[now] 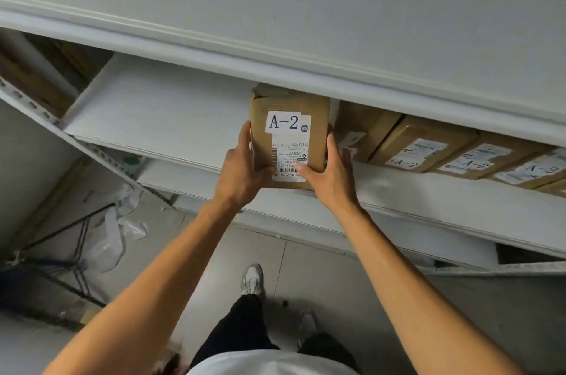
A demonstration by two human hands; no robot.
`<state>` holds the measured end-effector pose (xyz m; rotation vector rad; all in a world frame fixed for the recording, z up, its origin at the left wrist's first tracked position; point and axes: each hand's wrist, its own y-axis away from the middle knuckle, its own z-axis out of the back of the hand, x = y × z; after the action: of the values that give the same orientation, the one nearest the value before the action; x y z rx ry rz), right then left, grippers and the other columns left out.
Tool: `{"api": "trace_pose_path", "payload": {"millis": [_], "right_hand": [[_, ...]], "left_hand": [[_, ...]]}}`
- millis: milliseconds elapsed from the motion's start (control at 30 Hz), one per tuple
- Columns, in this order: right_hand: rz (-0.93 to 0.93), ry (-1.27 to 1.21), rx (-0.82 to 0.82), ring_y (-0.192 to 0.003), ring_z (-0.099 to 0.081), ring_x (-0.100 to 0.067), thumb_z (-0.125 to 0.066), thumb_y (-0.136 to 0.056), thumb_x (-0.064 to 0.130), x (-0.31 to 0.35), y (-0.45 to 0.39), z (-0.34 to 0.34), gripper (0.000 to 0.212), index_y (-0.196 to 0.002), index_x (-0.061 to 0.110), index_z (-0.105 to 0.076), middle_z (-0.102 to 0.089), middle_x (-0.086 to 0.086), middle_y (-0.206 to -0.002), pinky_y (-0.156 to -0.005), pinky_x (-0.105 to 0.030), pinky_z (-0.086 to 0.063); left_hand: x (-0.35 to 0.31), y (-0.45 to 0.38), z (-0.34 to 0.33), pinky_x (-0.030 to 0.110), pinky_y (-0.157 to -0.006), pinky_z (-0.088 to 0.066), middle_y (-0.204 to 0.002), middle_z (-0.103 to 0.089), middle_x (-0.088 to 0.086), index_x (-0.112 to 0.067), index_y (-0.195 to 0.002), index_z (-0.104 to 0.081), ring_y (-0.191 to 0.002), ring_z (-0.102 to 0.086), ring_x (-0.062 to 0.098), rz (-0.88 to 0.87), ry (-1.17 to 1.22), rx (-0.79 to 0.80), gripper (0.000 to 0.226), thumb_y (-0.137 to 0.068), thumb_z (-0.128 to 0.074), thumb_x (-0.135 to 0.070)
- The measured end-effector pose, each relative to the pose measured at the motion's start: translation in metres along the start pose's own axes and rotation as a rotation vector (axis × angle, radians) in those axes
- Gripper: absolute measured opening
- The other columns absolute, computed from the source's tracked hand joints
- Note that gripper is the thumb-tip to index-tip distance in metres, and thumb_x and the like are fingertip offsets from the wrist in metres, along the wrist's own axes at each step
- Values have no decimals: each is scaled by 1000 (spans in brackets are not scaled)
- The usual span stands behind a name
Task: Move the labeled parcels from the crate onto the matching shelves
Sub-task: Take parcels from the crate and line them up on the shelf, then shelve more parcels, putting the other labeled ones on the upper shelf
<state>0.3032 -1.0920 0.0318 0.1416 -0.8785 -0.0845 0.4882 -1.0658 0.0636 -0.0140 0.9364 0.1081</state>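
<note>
Now both hands, left (242,166) and right (329,174), clasp the A-2 parcel (289,135) at the shelf (159,111) edge, left of the A-2 row (471,160), so placing seems underway; next, slide it far-side in, beside that row.

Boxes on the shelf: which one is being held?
The leftmost box, gripped between the left hand and right hand. Its A-2 label reads upright; the others lie untouched to its right.

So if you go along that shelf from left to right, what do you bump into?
Bare shelf → left hand → held A-2 parcel → right hand → plain box → three more A-2 parcels.
</note>
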Motion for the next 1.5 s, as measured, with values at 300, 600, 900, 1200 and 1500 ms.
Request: {"api": "trace_pose_path", "payload": {"millis": [300, 600, 900, 1200, 1500], "right_hand": [[-83, -100, -83, -123, -54, -23, -77, -78, 32, 3, -45, -26, 95, -154, 33, -21, -50, -4, -140, -98, -44, -52], [-118, -192, -52, -140, -40, -17, -75, -83, 25, -5, -43, -33, 101, -158, 26, -7, -39, 0, -156, -113, -40, -38], [-91, 136, 15, -138, -39, -28, -63, -94, 24, -18, -13, 1, 71, -155, 19, -27, -40, -8, -153, -110, -38, -37], [-374, 487, -67, -127, -46, -35, -58, -95, 38, -58, 60, 99, 55, -142, 15, -41, -46, -13, -142, -98, -43, -44], [-789, 464, -446, -133, -45, -33, -60, -94, 49, -108, 208, 245, 66, -148, 19, -37, -45, -12, -147, -104, -47, -44]], "left_hand": [[50, -80, -12, 30, -97, -48, -138, -39, 7, -29, -156, -14, -119, -49, 18, -69, 51, 124, 106, -76, -83, -23], [48, -91, -19, 5, -84, -41, -126, -49, -29, -37, -151, -19, -113, -50, 2, -88, 101, 217, 98, -78, -78, -8], [32, -53, -40, 42, -103, -46, -148, -46, 16, -20, -154, -10, -128, -50, 35, 16, -143, 340, 89, -88, -69, -19], [-73, -30, -114, 36, -111, -38, -147, -48, 9, -19, -147, -41, -133, -45, 27, -442, -619, 802, 57, -95, -60, -36], [-259, 44, -229, 39, -101, -46, -143, -45, 15, -20, -153, -30, -126, -48, 34, -1077, -740, 995, 65, -95, -56, -36]]}}
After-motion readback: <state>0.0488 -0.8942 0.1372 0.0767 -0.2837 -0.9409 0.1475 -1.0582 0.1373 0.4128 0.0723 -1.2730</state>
